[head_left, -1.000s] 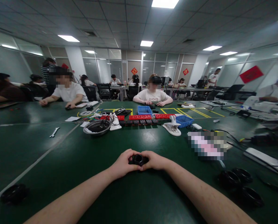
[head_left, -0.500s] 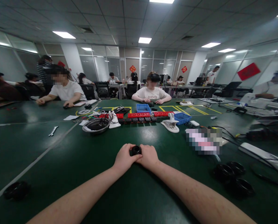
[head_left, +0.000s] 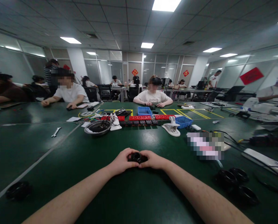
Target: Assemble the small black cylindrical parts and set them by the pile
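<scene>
Both hands on one black part (head_left: 136, 156), low over the table (head_left: 139, 193), near edge, centre of view. Left hand (head_left: 123, 161): thumb and fingers curled onto the part's left side, partly closed, holding it. Right hand (head_left: 153, 159): curled in from the right, thumb and fingers partly closed on the part, dark gap left in the curl. Thumb tips meet or nearly meet in front; can't tell which. Part's round opening faces up and toward the camera.

Vs. half a second ago: right hand has rolled. Then its back covered the part's right side and the left thumb lay over it; now its thumb shows in front and the two thumbs are tip to tip. Left grip about the same. View has shifted slightly too.

Unchanged on the table: three black rings (head_left: 238, 186) grouped at right, another black piece (head_left: 19, 190) at far left, wrench (head_left: 56, 132), bowl (head_left: 97, 134), white clip (head_left: 171, 128).
</scene>
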### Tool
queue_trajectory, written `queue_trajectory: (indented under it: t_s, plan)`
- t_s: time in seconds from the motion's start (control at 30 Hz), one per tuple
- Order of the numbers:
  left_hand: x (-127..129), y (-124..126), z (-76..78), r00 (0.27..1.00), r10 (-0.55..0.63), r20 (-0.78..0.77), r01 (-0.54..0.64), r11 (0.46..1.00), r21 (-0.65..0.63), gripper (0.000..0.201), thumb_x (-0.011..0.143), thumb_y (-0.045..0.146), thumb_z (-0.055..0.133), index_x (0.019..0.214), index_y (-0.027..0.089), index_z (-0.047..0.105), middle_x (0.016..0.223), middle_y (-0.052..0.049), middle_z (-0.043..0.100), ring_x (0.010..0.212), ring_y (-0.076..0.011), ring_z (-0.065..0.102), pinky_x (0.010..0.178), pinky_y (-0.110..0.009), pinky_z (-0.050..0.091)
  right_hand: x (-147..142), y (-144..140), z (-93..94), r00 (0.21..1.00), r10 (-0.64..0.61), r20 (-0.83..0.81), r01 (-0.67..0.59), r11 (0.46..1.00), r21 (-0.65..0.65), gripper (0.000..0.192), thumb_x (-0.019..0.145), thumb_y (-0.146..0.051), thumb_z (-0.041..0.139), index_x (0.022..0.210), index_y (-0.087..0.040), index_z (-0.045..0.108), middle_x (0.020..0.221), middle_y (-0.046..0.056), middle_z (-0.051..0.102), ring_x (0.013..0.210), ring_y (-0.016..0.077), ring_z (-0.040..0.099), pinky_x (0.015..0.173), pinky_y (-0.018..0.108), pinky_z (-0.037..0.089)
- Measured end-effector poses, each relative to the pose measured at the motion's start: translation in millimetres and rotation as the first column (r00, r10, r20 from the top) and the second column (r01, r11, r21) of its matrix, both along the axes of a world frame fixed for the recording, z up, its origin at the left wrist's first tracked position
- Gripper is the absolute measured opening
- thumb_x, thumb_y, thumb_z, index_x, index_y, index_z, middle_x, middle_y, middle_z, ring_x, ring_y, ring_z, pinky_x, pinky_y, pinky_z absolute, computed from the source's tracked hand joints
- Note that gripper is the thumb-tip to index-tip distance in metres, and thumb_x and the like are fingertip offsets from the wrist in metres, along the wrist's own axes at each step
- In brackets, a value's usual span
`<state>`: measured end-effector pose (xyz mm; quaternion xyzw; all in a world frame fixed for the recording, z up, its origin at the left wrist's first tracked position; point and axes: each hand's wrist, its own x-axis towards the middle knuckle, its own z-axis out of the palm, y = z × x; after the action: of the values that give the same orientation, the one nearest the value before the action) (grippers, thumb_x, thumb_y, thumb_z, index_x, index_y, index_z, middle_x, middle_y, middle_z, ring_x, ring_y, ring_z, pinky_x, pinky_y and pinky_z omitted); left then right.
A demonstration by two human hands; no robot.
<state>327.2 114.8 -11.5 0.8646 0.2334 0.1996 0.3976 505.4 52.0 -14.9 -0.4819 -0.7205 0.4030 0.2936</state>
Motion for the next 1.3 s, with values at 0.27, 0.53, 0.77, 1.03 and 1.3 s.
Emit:
queue_trajectory:
  t_s: [0.27,0.53,0.77,1.03,1.3]
  plan:
    - [0.4,-0.5,1.3,1.0,0.002,-0.013,-0.002,1.0,-0.006,0.041,0.062,0.033,0.065,0.099,0.02,0.054,0.086,-0.001,0.048,0.071,-0.0134,0.047,0.06,-0.023,0.039,0.1,2.2,-3.7,1.0,-0.007,0.012,0.007,1.0,0.001,0.036,0.063,-0.022,0.063,0.097,-0.015,0.057,0.088,0.001,0.058,0.079,0.0154,0.052,0.071,0.027,0.04]
    - [0.5,0.6,-0.9,1.0,0.006,0.012,-0.006,1.0,0.015,0.041,0.062,0.034,0.065,0.098,0.021,0.054,0.087,-0.001,0.05,0.073,-0.0146,0.048,0.062,-0.024,0.039,0.5,3.1,-6.3,1.0,0.001,-0.009,-0.001,1.0,0.007,0.039,0.063,-0.022,0.064,0.1,-0.014,0.055,0.089,0.002,0.059,0.081,0.0156,0.053,0.072,0.027,0.04]
    - [0.3,0.9,-1.6,1.0,0.018,-0.009,-0.017,0.999,0.036,0.041,0.061,0.035,0.065,0.099,0.02,0.054,0.083,-0.001,0.049,0.07,-0.0137,0.046,0.06,-0.023,0.038,0.3,2.8,-5.6,1.0,-0.009,-0.016,0.009,1.0,-0.003,0.036,0.062,-0.022,0.064,0.096,-0.014,0.056,0.085,0.0,0.058,0.077,0.0142,0.052,0.07,0.026,0.04]
    - [4.8,-7.1,-2.1,0.994,0.105,-0.019,-0.104,0.994,0.04,0.041,0.058,0.035,0.067,0.095,0.02,0.056,0.081,0.0,0.048,0.068,-0.014,0.045,0.058,-0.023,0.036,-0.7,5.1,-10.4,0.981,-0.17,0.088,0.17,0.985,0.002,0.037,0.051,-0.03,0.071,0.08,-0.015,0.051,0.068,-0.004,0.05,0.062,0.0098,0.045,0.053,0.019,0.034]
    - [15.5,-18.7,-13.4,0.925,0.377,0.055,-0.38,0.922,0.076,0.035,0.062,0.034,0.063,0.091,0.017,0.053,0.086,-0.004,0.051,0.076,-0.0186,0.05,0.066,-0.03,0.04,-26.6,2.5,-13.1,0.691,-0.51,0.512,0.341,0.855,0.39,0.032,0.059,-0.044,0.058,0.071,-0.016,0.049,0.069,0.003,0.055,0.063,0.0163,0.049,0.055,0.026,0.033]
